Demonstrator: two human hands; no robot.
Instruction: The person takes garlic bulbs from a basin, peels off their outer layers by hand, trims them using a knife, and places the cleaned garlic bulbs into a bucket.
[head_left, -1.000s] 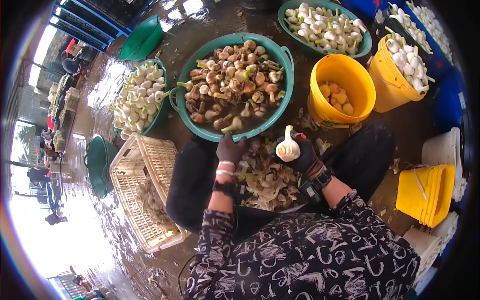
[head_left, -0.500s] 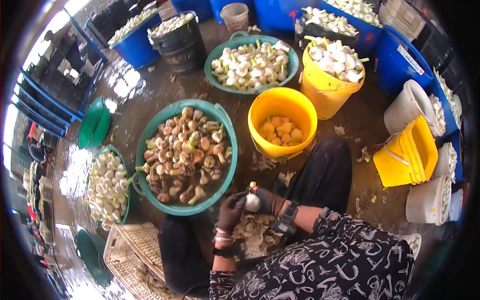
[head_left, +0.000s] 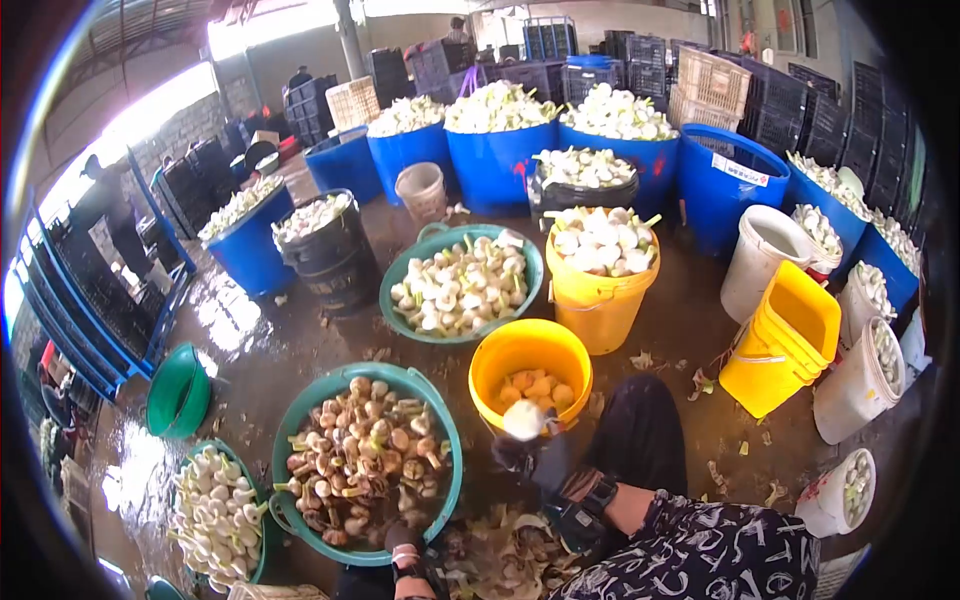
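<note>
My gloved right hand [head_left: 540, 462], blurred by motion, is at the near rim of a yellow bucket [head_left: 482, 350]. A pale garlic bulb [head_left: 523, 420] sits at its fingertips; the exact grip is smeared. Several round bulbs [head_left: 537, 385], tinted yellow, lie in the bottom of that bucket. My gloved left hand [head_left: 403, 535] is at the near edge of a green tub [head_left: 452, 430], by the brown, untrimmed garlic bulbs [head_left: 360, 460] inside; its fingers cannot be made out. Loose peelings [head_left: 505, 555] lie between my legs.
Beyond the bucket stand a green basin [head_left: 400, 270] of white bulbs and a full yellow pail [head_left: 590, 305]. Large blue barrels [head_left: 500, 165] line the back. Stacked yellow buckets [head_left: 765, 375] and white buckets [head_left: 850, 410] are on the right. Another basin of white bulbs [head_left: 215, 510] is left.
My hands, earlier together around one white bulb, have parted. The right has moved forward to the yellow bucket with a bulb; the left has moved to the green tub. The view has tilted up.
</note>
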